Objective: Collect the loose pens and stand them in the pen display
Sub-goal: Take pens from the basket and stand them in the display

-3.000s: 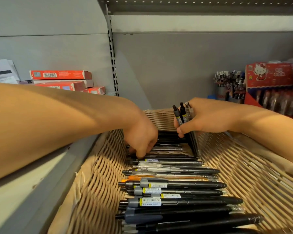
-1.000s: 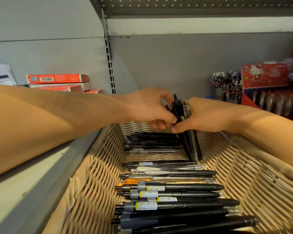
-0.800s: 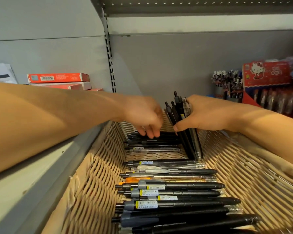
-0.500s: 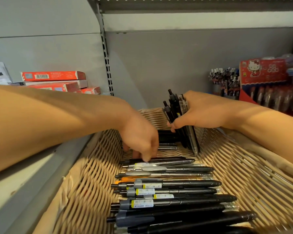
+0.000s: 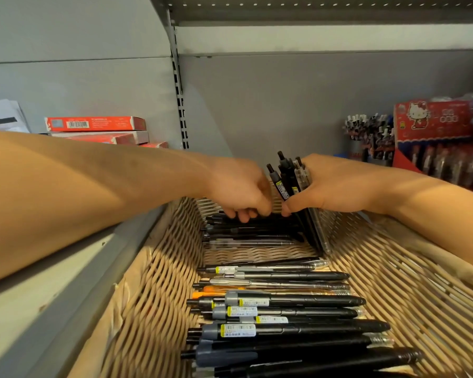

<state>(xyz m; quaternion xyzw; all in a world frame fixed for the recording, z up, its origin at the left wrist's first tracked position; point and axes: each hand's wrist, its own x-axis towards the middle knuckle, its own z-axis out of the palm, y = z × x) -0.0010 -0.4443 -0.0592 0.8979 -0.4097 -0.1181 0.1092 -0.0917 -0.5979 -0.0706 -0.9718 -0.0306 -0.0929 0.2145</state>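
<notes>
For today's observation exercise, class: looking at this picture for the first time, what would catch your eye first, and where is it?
First, the two bare forearms meeting mid-frame: the right hand grips a bundle of pens upright, while the left hand reaches into the black pens at the far end of the wicker basket. Next, the row of barcode-labelled pens lying crosswise in the basket's near half.

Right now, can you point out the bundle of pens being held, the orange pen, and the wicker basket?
bundle of pens [image 5: 287, 178], head view: on the upper barrels above the fist.
orange pen [image 5: 221, 289], head view: on its translucent orange clip end.
wicker basket [image 5: 159, 290], head view: on the bare woven left wall.
</notes>
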